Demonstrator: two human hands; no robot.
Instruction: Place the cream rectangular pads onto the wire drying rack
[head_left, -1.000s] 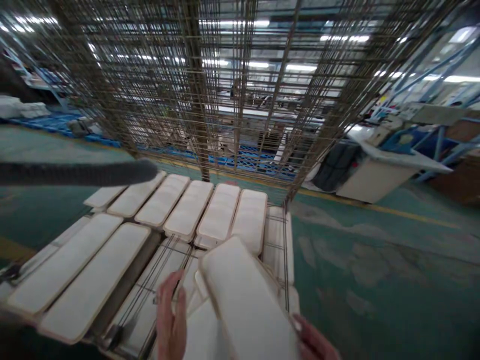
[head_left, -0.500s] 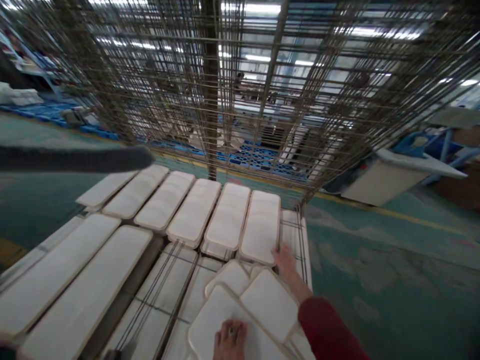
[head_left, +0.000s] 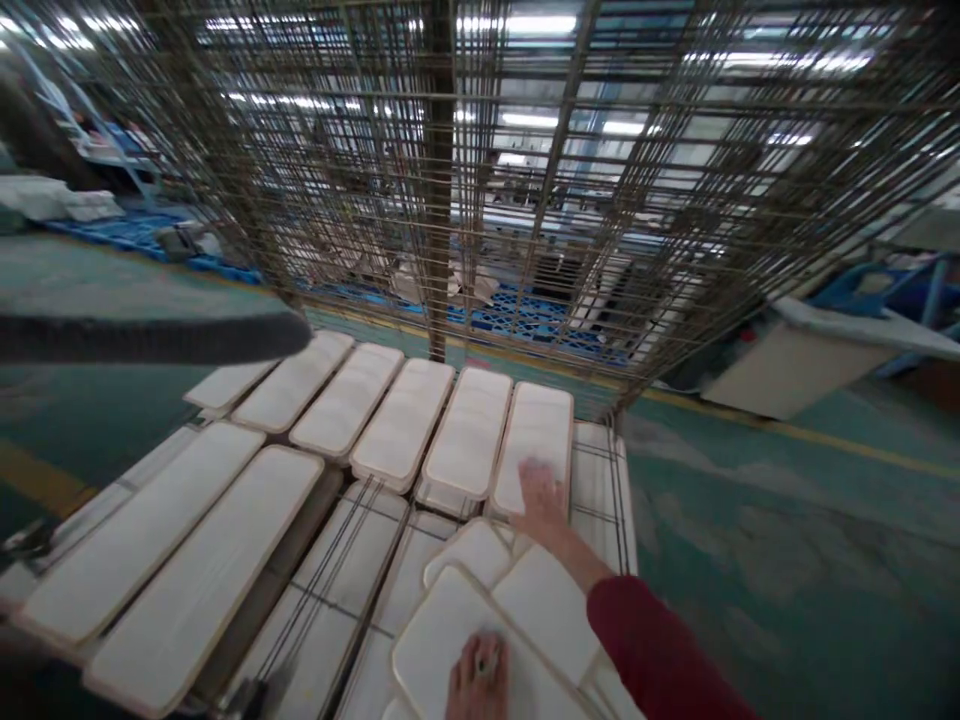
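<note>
White trays (head_left: 465,445) lie in rows on a wire rack (head_left: 600,500) over a green factory floor (head_left: 787,540). Right hand (head_left: 541,495) rests flat and open on the farthest-right tray; left hand (head_left: 478,680) presses open-palmed on a nearer tray (head_left: 442,650).

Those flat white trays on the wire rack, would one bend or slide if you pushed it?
The white tray under the right hand looks stiff: flat, thin, with a raised rim. It probably slides easily on the wire rack. The row keeps its shape, so likely light but rigid.

Flat white rounded-rectangle tray (head_left: 534,445) ends the far row on the wire shelf; nearer tray (head_left: 457,660) lies askew.
</note>
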